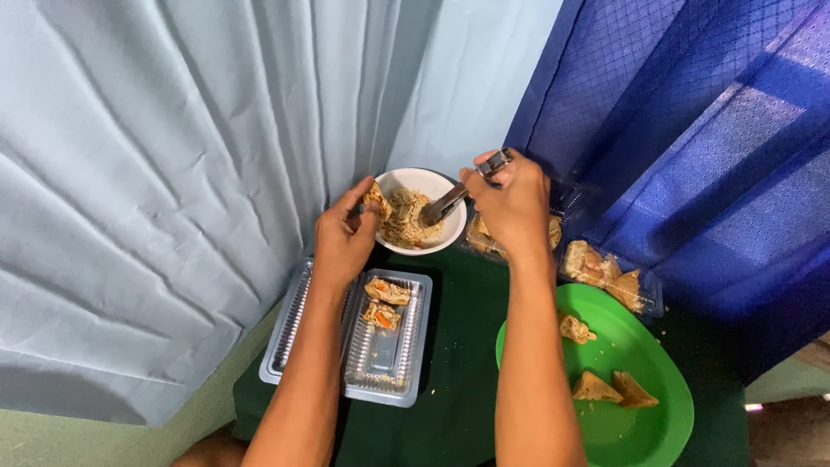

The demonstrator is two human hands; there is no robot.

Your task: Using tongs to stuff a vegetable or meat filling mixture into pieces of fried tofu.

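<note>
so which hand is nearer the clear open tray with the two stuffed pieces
Left. The left hand hovers just above the tray, holding a pastry piece; the right hand holds a spoon over the white bowl, farther off.

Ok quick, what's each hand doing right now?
Left hand: closed on a piece of filled pastry at the white bowl.
Right hand: closed on a metal spoon, its tip in the bowl.

Green plate (657,363) bottom edge cut off
</note>
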